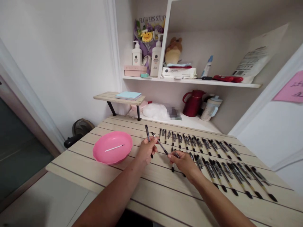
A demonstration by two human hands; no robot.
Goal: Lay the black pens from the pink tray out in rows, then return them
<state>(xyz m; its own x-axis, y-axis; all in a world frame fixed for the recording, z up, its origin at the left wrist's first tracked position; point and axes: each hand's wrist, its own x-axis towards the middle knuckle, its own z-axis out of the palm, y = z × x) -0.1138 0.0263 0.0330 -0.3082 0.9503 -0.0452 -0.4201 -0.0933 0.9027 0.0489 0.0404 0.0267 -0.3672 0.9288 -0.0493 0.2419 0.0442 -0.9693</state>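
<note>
My left hand (147, 150) is closed around a pen with a dark cap (147, 131), which stands nearly upright and pokes out below the fingers. Slanting between the hands is a second pen (163, 146). Its lower end is pinched by my right hand (183, 162), and its upper end touches or passes by the left fingertips; I cannot tell which. Under and beyond the right hand, black pens (227, 180) lie in two rows across the slatted table (151, 195). A pink bowl (99, 154) to the left holds a thin white stick with a dark tip (114, 148).
A small raised stand (106, 96) carries light blue paper (128, 95) at the table's back left. Behind the table, a red jug (193, 103) and a pale cup (210, 108) sit below a shelf (213, 82) with bottles and packets. A fan (82, 127) is left of the table.
</note>
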